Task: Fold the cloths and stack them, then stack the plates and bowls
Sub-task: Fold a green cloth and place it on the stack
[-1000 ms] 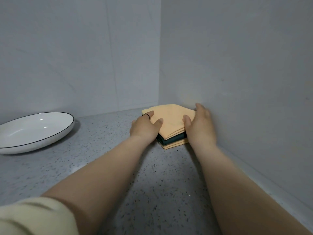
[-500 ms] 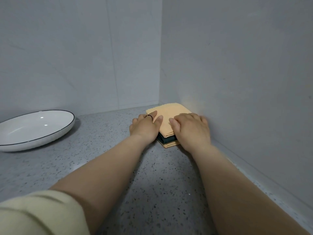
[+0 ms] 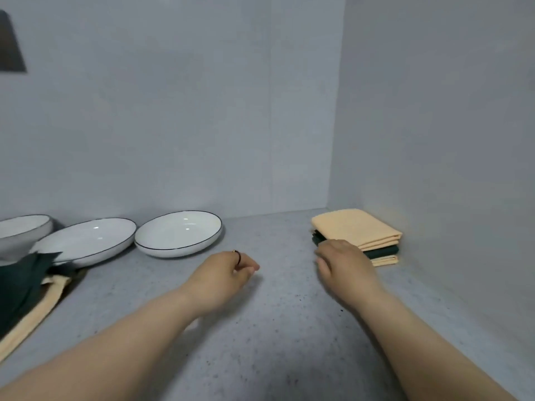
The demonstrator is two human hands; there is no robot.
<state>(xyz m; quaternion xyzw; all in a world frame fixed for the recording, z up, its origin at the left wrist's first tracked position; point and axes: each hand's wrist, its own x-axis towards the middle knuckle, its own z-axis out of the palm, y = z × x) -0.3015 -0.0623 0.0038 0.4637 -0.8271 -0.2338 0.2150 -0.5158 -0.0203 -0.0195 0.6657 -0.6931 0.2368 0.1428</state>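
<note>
A stack of folded cloths [image 3: 356, 228], orange over dark green over orange, lies on the counter against the right wall. My right hand [image 3: 343, 263] hovers just in front of its left corner, fingers loosely bent, holding nothing. My left hand [image 3: 223, 273], with a ring on one finger, hangs over the counter's middle with loosely curled fingers and holds nothing. Two white black-rimmed plates [image 3: 179, 233] [image 3: 86, 241] sit side by side at the back left, and a white bowl [image 3: 23, 230] stands at the far left. Unfolded dark green cloth [image 3: 20, 282] lies over orange cloth [image 3: 37, 311] at the left edge.
The speckled grey counter [image 3: 275, 328] runs between a back wall and a right wall [image 3: 434, 140] that meet in a corner. A dark object [image 3: 8, 44] shows on the wall at the top left.
Both hands have come off the folded stack and drawn back toward me, the left hand moving leftward. The view has swung left, bringing the second plate, the bowl and the unfolded cloths into sight.
</note>
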